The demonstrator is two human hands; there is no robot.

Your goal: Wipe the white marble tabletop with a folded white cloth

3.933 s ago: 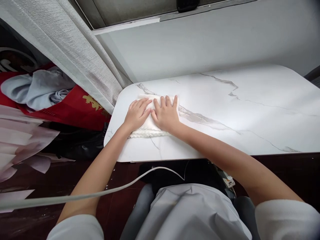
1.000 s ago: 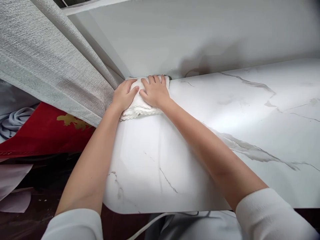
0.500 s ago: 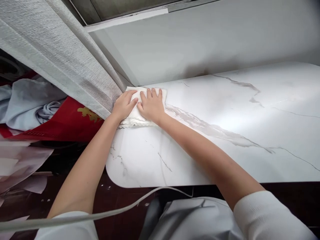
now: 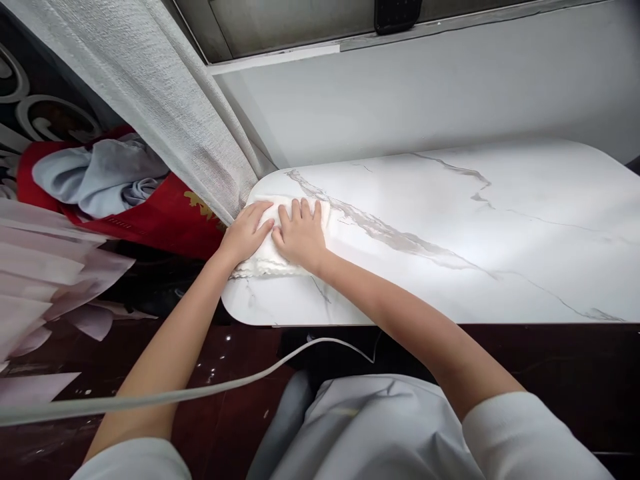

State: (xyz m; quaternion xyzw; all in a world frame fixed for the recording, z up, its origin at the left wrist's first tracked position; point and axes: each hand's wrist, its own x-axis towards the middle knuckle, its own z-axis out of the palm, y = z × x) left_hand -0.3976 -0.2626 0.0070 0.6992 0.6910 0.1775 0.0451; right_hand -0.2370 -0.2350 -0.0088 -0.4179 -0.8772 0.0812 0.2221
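Note:
A white folded cloth (image 4: 269,261) with a wavy edge lies flat near the left end of a white marbled tabletop (image 4: 430,200). My right hand (image 4: 301,237) rests palm down on the cloth, its fingers spread and pointing away from me. On the cloth's left side lies my left hand (image 4: 245,235), fingers stretched out and thumb apart, close to the curtain. Both hands press on the cloth from above, and neither is wrapped around it. The thumbs point toward each other with a small gap between them.
A pale textured curtain (image 4: 195,113) hangs at the table's left end. Beyond it stands a red bag (image 4: 150,223) with light blue fabric in it. A white cable (image 4: 240,382) crosses in front of my body. A dark object (image 4: 397,15) sits on the window ledge.
Both hands and the cloth have moved together toward me over the tabletop, away from its back edge. The camera's view has also shifted, bringing more of the bag and ledge into sight.

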